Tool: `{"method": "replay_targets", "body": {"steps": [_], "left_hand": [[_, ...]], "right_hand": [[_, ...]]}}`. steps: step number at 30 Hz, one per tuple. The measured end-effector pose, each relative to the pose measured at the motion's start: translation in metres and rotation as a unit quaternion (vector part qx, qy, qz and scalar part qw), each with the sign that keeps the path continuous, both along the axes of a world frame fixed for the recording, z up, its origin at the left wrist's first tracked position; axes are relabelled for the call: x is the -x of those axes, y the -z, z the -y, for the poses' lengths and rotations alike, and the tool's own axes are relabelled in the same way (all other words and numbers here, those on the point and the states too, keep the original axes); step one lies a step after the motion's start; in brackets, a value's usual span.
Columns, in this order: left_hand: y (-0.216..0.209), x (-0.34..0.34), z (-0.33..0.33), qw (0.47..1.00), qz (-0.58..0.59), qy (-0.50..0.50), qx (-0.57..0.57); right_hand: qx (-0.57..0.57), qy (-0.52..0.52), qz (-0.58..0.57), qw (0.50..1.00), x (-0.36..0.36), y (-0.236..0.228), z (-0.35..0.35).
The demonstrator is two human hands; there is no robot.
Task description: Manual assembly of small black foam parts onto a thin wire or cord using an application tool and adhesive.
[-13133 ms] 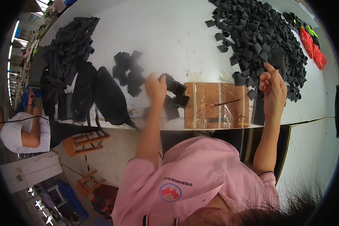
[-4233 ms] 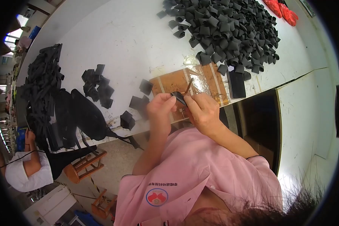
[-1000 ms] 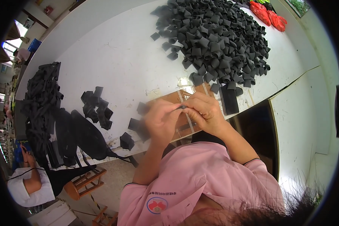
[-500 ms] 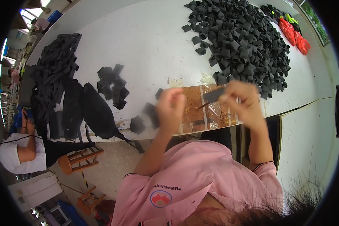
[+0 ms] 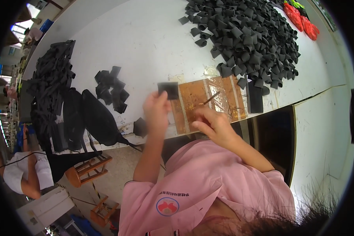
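Note:
My left hand (image 5: pixel 157 110), slightly blurred, pinches a small black square piece (image 5: pixel 168 90) at the left corner of a brown board (image 5: pixel 188 92). Above the near part of the board, my right hand (image 5: pixel 216 124) has thumb and forefinger apart, with nothing visible between them. A thin dark stick (image 5: pixel 211 97) lies slantwise across the board just beyond its fingers; I cannot tell whether they touch it. A flat black rectangle (image 5: pixel 255 98) rests right of the board. Left of my left hand lies another black piece (image 5: pixel 140 126), partly covered by my wrist.
A big heap of folded black pieces (image 5: pixel 243 39) fills the far right of the white table (image 5: pixel 137 47). A small black cluster (image 5: pixel 112 88), dark padded shapes (image 5: pixel 100 118) and piled strips (image 5: pixel 51 74) lie left. Red bags (image 5: pixel 300 21) sit far right. A person (image 5: pixel 27 173) works at left.
My right hand has moved left and nearer, away from the black piece it held. My left hand has shifted left and now holds a black square. The view has shifted slightly.

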State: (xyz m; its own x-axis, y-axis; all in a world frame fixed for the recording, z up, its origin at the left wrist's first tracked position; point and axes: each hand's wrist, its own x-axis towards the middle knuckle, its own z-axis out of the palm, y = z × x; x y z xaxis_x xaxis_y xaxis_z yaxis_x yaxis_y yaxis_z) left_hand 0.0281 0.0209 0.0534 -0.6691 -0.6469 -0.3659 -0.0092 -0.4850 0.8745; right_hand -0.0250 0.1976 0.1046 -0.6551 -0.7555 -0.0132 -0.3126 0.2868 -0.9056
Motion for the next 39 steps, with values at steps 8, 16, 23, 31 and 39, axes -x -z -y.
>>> {"method": "replay_targets", "body": {"steps": [8, 16, 23, 31, 39], "left_hand": [[-0.038, -0.032, -0.075, 0.951, -0.191, 0.117, -0.212], [-0.036, -0.014, -0.046, 0.908, -0.056, 0.36, -0.207], [-0.035, -0.016, -0.046, 0.89, -0.069, 0.376, -0.249], [-0.029, -0.018, -0.04, 0.885, -0.075, 0.375, -0.266], [-0.018, -0.017, -0.046, 0.887, -0.083, 0.352, -0.286]], "right_hand": [[0.206, 0.105, 0.451, 0.862, 0.004, 0.019, -0.006], [0.143, -0.066, 0.447, 0.88, 0.028, 0.004, -0.026], [0.136, -0.073, 0.478, 0.865, 0.034, -0.003, -0.024], [0.139, -0.118, 0.478, 0.859, 0.035, 0.002, -0.02], [0.122, -0.051, 0.453, 0.882, 0.026, -0.001, -0.021]]}}
